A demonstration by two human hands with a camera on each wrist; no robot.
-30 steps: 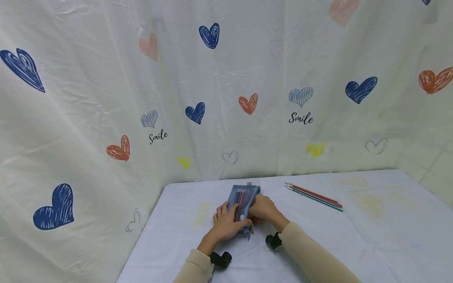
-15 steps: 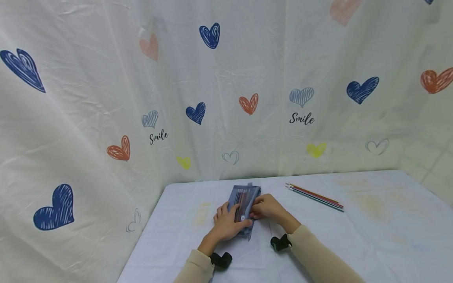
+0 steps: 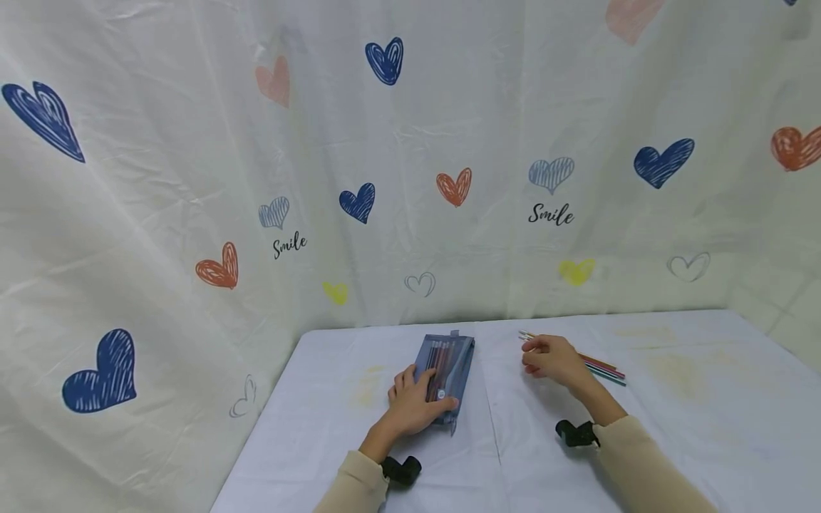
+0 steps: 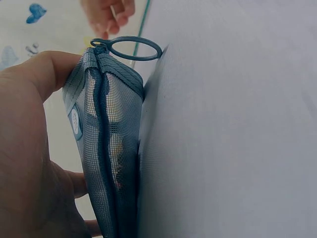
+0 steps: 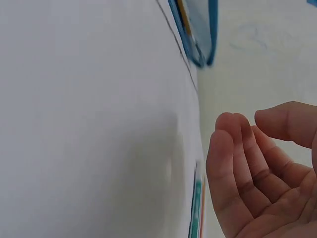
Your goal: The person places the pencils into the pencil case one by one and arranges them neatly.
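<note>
A blue mesh pencil case with pencils showing inside lies on the white-covered table. My left hand rests across its near half with spread fingers, the thumb at the right edge. In the left wrist view, the zipper of the pencil case runs along its side, with a blue loop at the end. My right hand hovers over several loose coloured pencils, hiding part of them. The right wrist view shows the right hand with nothing in it, fingers relaxed and thumb apart.
White cloth covers the table, with a crease between the pencil case and the loose pencils. Behind the table's far edge hangs a pale curtain printed with hearts.
My right hand has left the right side of the pencil case and moved right, over the loose pencils. The left hand and the case have stayed in place.
</note>
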